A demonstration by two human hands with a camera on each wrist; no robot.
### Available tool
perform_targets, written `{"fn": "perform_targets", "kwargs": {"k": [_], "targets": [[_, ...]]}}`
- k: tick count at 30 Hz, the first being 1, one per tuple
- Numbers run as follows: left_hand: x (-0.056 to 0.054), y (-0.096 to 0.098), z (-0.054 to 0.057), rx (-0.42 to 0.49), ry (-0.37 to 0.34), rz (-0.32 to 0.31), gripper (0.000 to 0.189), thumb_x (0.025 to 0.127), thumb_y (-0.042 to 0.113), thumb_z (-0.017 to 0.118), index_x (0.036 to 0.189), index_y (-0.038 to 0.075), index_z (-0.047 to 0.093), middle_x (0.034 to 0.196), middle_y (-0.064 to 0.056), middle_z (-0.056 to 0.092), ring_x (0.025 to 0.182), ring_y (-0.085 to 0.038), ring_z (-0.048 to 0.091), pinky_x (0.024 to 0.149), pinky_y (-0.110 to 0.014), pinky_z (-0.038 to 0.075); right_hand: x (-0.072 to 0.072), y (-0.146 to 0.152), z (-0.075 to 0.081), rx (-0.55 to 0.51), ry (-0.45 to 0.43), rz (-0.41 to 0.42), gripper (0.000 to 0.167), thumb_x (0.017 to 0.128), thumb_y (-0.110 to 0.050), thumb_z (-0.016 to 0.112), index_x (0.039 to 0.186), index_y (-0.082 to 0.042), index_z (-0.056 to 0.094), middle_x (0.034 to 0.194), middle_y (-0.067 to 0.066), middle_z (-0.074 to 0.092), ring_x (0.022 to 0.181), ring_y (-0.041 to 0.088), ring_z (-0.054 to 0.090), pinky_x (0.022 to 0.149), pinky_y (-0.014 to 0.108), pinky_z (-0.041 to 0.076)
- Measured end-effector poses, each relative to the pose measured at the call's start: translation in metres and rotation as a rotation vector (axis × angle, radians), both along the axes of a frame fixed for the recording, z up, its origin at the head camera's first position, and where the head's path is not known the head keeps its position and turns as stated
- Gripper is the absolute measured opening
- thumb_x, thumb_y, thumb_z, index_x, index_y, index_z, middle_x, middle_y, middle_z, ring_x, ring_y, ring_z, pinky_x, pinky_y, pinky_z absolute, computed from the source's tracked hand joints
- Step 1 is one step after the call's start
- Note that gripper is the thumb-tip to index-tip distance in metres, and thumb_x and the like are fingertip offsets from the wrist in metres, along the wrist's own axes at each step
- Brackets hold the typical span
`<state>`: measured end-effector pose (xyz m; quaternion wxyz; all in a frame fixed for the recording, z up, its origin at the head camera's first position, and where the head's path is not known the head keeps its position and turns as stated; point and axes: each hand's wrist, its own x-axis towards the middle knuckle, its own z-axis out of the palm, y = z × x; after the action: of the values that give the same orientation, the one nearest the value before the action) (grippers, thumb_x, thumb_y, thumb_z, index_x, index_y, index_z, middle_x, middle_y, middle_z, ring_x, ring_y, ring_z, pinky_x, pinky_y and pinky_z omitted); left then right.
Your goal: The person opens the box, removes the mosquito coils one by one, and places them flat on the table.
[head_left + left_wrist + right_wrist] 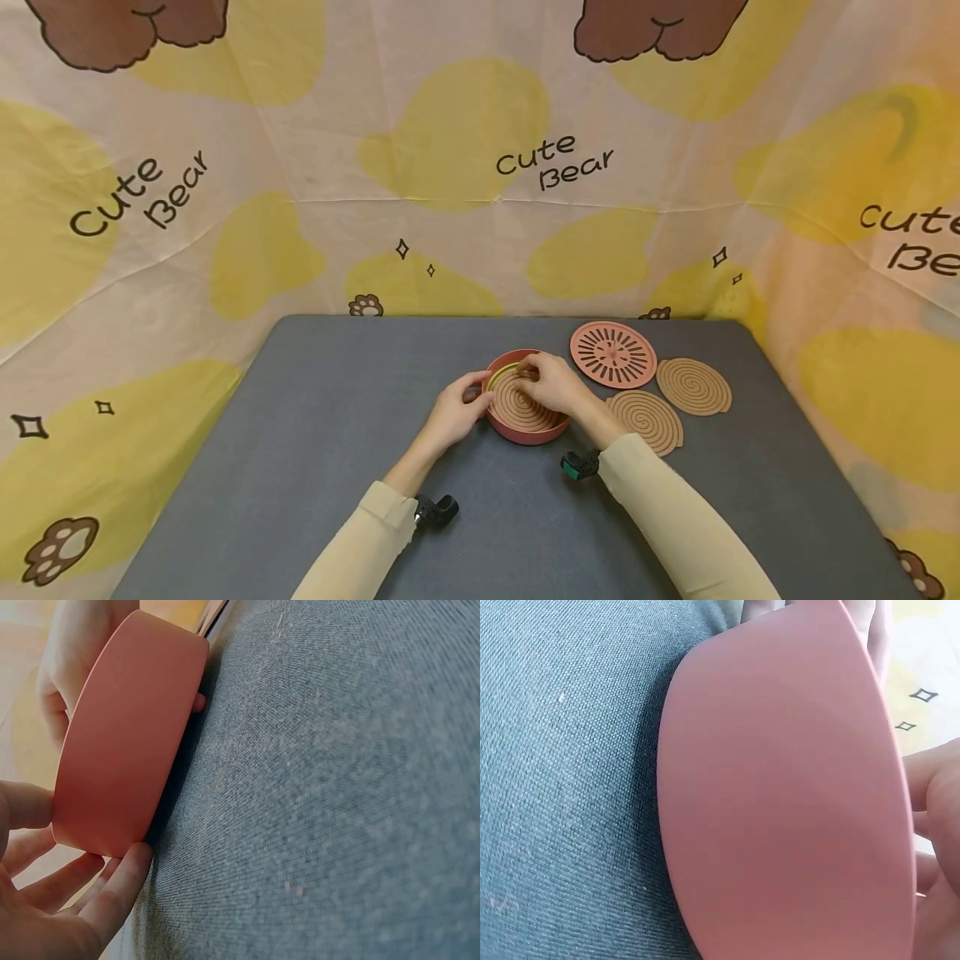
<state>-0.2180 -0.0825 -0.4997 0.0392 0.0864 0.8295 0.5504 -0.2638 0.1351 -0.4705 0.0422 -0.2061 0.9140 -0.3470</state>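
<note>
A round red mosquito coil box (525, 437) stands uncovered on the table, with a brown spiral mosquito coil (519, 406) inside it. A yellow-green band shows along the inner far-left edge. My left hand (452, 412) holds the box from its left side; in the left wrist view, the fingers (124, 889) lie against the outer wall. My right hand (553, 385) reaches over the far right rim, thumb and fingers bent down to pinch the coil. In the right wrist view the box wall (780, 780) hides those fingertips.
A red slotted lid (613, 355) lies at the back right of the box. Two more mosquito coils, one nearer (647, 421) and one farther right (693, 387), lie flat beside it. The grey table (337, 400) meets a printed cloth (450, 167) at its back edge.
</note>
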Motion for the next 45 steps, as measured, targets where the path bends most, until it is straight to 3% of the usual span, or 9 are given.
{"fn": "perform_targets", "kwargs": {"k": [14, 23, 33, 40, 45], "targets": [[0.001, -0.001, 0.002, -0.013, 0.032, -0.006, 0.041, 0.101, 0.020, 0.067, 0.140, 0.009, 0.061, 0.134, -0.013, 0.062, 0.116, -0.028, 0.064, 0.080, -0.036, 0.057, 0.000, 0.009, 0.009, -0.099, 0.022, 0.017, 0.027, 0.092, -0.014, 0.076, 0.118, -0.006, 0.073, 0.111, 0.012, 0.062, 0.103, 0.029, 0.061, 0.091, 0.048, 0.050], [0.001, -0.001, 0.002, -0.019, 0.010, 0.002, 0.042, 0.100, 0.022, 0.067, 0.140, 0.012, 0.061, 0.135, -0.012, 0.062, 0.117, -0.027, 0.064, 0.080, -0.036, 0.057, -0.006, 0.021, 0.009, -0.137, -0.037, 0.067, 0.027, 0.094, -0.013, 0.075, 0.120, -0.007, 0.072, 0.113, 0.012, 0.060, 0.104, 0.028, 0.060, 0.091, 0.048, 0.051], [0.001, 0.000, 0.002, -0.017, 0.008, 0.003, 0.041, 0.101, 0.021, 0.066, 0.140, 0.013, 0.061, 0.136, -0.011, 0.061, 0.115, -0.026, 0.065, 0.080, -0.035, 0.057, -0.005, 0.026, 0.011, -0.192, -0.125, 0.064, 0.020, 0.094, -0.013, 0.075, 0.113, -0.009, 0.075, 0.110, 0.007, 0.071, 0.098, 0.022, 0.066, 0.086, 0.042, 0.054], [0.001, -0.001, 0.001, -0.025, 0.009, 0.001, 0.042, 0.101, 0.023, 0.066, 0.141, 0.013, 0.060, 0.136, -0.011, 0.061, 0.115, -0.026, 0.064, 0.080, -0.035, 0.057, -0.003, 0.027, 0.014, -0.206, -0.118, 0.057, 0.017, 0.093, -0.013, 0.076, 0.110, -0.012, 0.076, 0.114, 0.007, 0.070, 0.107, 0.025, 0.065, 0.094, 0.046, 0.051], [0.001, 0.000, 0.001, -0.013, 0.007, 0.001, 0.041, 0.101, 0.022, 0.066, 0.141, 0.014, 0.061, 0.137, -0.012, 0.060, 0.114, -0.025, 0.065, 0.078, -0.034, 0.057, 0.002, 0.030, 0.020, -0.244, -0.118, 0.041, 0.017, 0.093, -0.014, 0.076, 0.110, -0.012, 0.076, 0.114, 0.007, 0.070, 0.103, 0.024, 0.065, 0.090, 0.045, 0.052]]}}
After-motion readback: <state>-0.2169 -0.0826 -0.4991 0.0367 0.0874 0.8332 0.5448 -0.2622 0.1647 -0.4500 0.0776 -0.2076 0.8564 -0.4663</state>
